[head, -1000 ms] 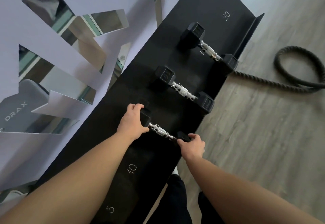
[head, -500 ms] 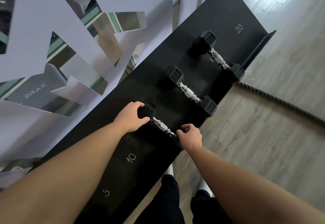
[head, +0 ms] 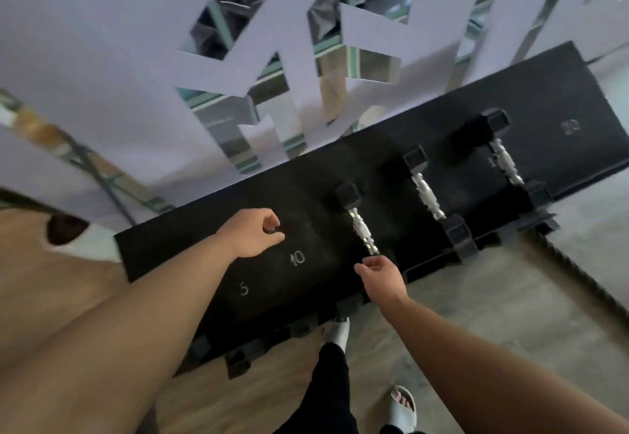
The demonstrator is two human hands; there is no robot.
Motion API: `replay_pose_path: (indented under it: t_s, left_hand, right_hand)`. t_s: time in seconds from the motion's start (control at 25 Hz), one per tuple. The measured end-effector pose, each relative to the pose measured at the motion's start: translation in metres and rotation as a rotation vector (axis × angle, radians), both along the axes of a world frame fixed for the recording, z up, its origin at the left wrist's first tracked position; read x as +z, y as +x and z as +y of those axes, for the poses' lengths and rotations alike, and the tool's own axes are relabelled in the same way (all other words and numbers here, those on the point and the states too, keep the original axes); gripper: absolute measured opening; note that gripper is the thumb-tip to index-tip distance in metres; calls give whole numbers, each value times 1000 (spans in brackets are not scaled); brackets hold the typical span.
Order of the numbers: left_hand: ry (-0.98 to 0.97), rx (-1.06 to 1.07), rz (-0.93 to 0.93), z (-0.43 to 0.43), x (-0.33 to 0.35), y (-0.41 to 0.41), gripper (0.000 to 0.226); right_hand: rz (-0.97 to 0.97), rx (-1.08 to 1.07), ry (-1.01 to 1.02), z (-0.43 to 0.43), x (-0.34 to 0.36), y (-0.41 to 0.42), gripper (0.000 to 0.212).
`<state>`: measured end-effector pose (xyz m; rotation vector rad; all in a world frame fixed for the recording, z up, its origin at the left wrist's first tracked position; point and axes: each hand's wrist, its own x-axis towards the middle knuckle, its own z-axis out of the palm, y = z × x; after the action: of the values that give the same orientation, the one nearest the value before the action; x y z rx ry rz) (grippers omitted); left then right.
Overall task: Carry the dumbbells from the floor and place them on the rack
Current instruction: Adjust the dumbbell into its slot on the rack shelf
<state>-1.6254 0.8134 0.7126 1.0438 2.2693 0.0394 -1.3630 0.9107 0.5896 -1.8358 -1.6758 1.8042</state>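
Observation:
Three black hex dumbbells with chrome handles lie side by side on the black rack (head: 190, 256). My left hand (head: 252, 237) hovers over the rack above the "10" mark, left of the nearest dumbbell (head: 362, 231), fingers loosely curled around nothing. My right hand (head: 381, 273) sits at that dumbbell's near end and covers its near head; blur hides whether it grips. The middle dumbbell (head: 427, 195) and the far dumbbell (head: 507, 161) lie to the right, untouched.
A white cut-out wall with mirror panels (head: 153, 59) stands behind the rack. A thick rope (head: 578, 273) lies on the floor to the right. My feet in white slippers (head: 403, 406) stand just before the rack's front edge. More dumbbell heads show under the rack (head: 238, 362).
My left hand has let go of the dumbbell's far head and drawn back to the left. The dumbbell now rests on the rack. The view has swung round to the left.

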Motion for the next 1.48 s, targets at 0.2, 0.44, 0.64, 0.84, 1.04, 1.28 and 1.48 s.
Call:
replay_pose_path:
  t_s: [0.2, 0.44, 0.64, 0.84, 1.04, 1.28, 1.48]
  left_hand:
    - [-12, 146, 75, -107, 31, 8, 35]
    - [20, 184, 133, -189, 49, -18, 36]
    - [56, 105, 100, -230, 25, -73, 40]
    - [105, 26, 9, -269, -13, -132, 45]
    - [17, -72, 72, -292, -51, -188, 73]
    - [-40, -148, -17, -284, -100, -210, 92]
    - [-39, -199, 3, -281, -134, -222, 92]
  right_hand:
    - [39, 261, 6, -66, 16, 9, 34]
    - [69, 376, 39, -119, 34, -26, 40]
    - [78, 355, 38, -187, 37, -92, 37]
    - [-15, 181, -46, -279, 5, -157, 42]
    - [-99, 36, -101, -342, -23, -214, 55]
    - [-235, -34, -163, -369, -59, -252, 75]
    - [-326, -247, -253, -393, -84, -277, 90]
